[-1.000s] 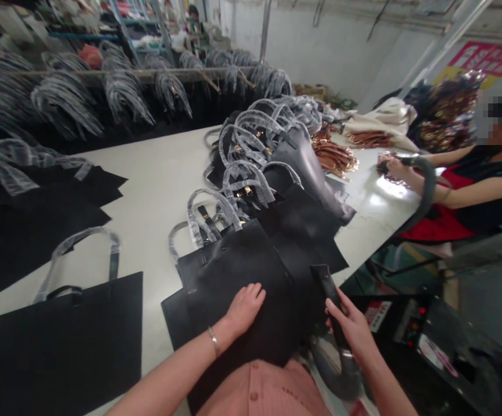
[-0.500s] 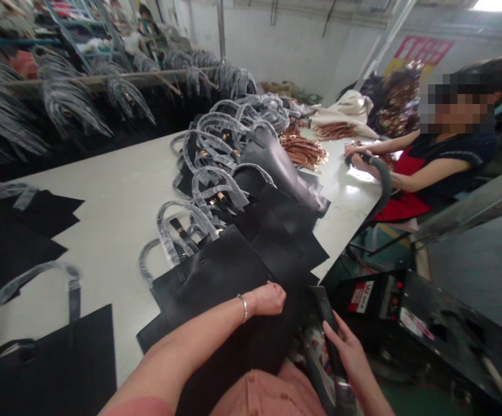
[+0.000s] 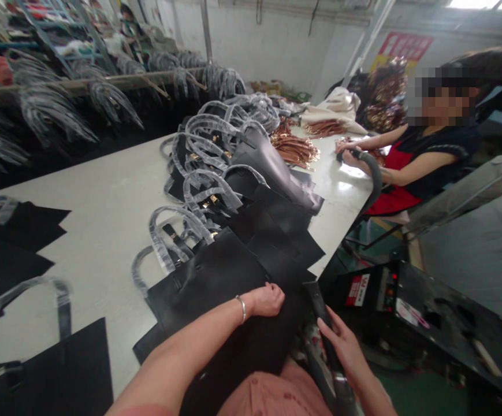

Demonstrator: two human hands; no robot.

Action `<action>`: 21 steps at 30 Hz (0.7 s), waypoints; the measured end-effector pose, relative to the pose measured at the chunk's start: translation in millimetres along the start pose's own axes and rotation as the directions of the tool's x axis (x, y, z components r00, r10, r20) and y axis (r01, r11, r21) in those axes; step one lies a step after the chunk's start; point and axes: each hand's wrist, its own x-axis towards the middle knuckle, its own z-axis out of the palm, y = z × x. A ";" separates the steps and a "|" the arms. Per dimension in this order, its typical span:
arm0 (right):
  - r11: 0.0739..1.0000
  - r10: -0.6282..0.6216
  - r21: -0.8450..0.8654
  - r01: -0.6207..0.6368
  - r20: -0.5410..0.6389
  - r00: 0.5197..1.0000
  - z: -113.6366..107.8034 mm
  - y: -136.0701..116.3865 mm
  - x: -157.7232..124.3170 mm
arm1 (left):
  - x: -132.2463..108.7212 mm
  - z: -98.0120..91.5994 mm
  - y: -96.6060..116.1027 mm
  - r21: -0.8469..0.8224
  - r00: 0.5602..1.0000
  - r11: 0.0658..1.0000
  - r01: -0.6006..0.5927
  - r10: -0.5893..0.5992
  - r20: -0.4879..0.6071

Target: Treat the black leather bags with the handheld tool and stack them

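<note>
The left hand [image 3: 268, 300] is pinching the bag [image 3: 216, 283] edge on the bench [image 3: 103, 190], best held taut, while the right hand [image 3: 341, 346] is gripping a nozzle [image 3: 319, 303].

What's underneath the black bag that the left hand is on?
The black bag under the left hand overlaps another flat black piece on the white table; its covered middle hides the rest.

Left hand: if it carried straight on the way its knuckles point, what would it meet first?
Most likely the hose nozzle in the right hand. The left hand, closed on the black bag, points right across it toward that nozzle, though depth is unclear.
</note>
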 end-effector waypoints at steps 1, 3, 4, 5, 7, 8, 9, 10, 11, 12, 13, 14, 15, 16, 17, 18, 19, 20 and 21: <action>1.000 -0.004 -0.005 0.004 0.004 1.000 -0.1 1.9 1.2 | 0.4 0.4 0.0 -0.003 1.000 1.000 0.005 -0.005 0.001; 1.000 -0.012 -0.017 0.012 0.009 1.000 -0.3 5.8 3.2 | 1.0 1.9 -1.1 -0.015 1.000 1.000 0.012 -0.012 0.003; 1.000 -0.015 -0.019 0.015 0.011 1.000 -0.3 7.4 3.8 | 1.1 2.9 -2.1 -0.026 1.000 1.000 0.013 -0.013 0.003; 1.000 -0.017 -0.019 0.017 0.013 1.000 -0.2 8.3 4.1 | 0.9 3.9 -3.3 -0.039 1.000 0.999 0.014 -0.014 0.002; 1.000 -0.016 -0.020 0.016 0.019 1.000 0.4 8.4 3.7 | -0.1 5.6 -6.0 -0.072 1.000 0.997 0.019 -0.019 -0.005; 1.000 -0.013 -0.022 0.014 0.022 1.000 1.1 7.7 3.3 | -0.6 5.9 -7.2 -0.092 1.000 0.996 0.024 -0.025 -0.009; 1.000 -0.011 -0.026 0.011 0.027 1.000 2.0 6.6 2.9 | -1.0 6.0 -8.3 -0.114 0.999 0.993 0.032 -0.033 -0.014; 1.000 -0.009 -0.029 0.009 0.033 0.999 3.1 5.4 2.8 | -1.0 5.8 -9.1 -0.138 0.999 0.990 0.043 -0.046 -0.019; 0.999 -0.010 -0.030 0.011 0.039 0.999 4.4 4.4 2.9 | -0.3 5.5 -9.7 -0.163 0.998 0.985 0.058 -0.063 -0.023; 1.000 -0.013 -0.028 0.015 0.048 0.999 5.8 3.5 3.3 | 1.2 5.2 -10.2 -0.190 0.996 0.979 0.077 -0.083 -0.028; 1.000 -0.018 -0.024 0.020 0.058 0.998 7.3 2.8 3.9 | 3.5 4.9 -10.6 -0.219 0.994 0.971 0.100 -0.109 -0.031; 0.999 -0.023 -0.022 0.025 0.071 0.997 8.7 2.2 4.6 | 6.4 4.8 -11.0 -0.248 0.989 0.960 0.129 -0.142 -0.033; 0.999 -0.029 -0.024 0.031 0.083 0.996 10.0 1.4 5.3 | 9.5 4.9 -11.5 -0.277 0.983 0.946 0.167 -0.183 -0.033; 0.999 -0.036 -0.031 0.040 0.097 0.995 11.1 0.2 5.7 | 12.4 5.1 -12.1 -0.305 0.972 0.928 0.214 -0.234 -0.031; 0.998 -0.041 -0.041 0.046 0.113 0.993 11.8 -1.5 5.7 | 14.4 5.2 -12.6 -0.330 0.954 0.904 0.273 -0.298 -0.026; 0.997 -0.042 -0.052 0.049 0.131 0.991 12.1 -3.8 5.3 | 14.8 5.3 -13.1 -0.351 0.927 0.871 0.344 -0.374 -0.020; 0.997 -0.040 -0.066 0.051 0.152 0.988 11.9 -6.7 4.5 | 13.2 5.2 -13.2 -0.368 0.888 0.829 0.422 -0.459 -0.015; 0.995 -0.034 -0.084 0.049 0.176 0.984 11.4 -9.9 3.4 | 9.5 4.9 -12.8 -0.382 0.838 0.776 0.501 -0.546 -0.012; 0.994 -0.023 -0.104 0.045 0.205 0.979 10.5 -13.2 2.1 | 3.7 4.6 -11.7 -0.395 0.779 0.718 0.573 -0.627 -0.012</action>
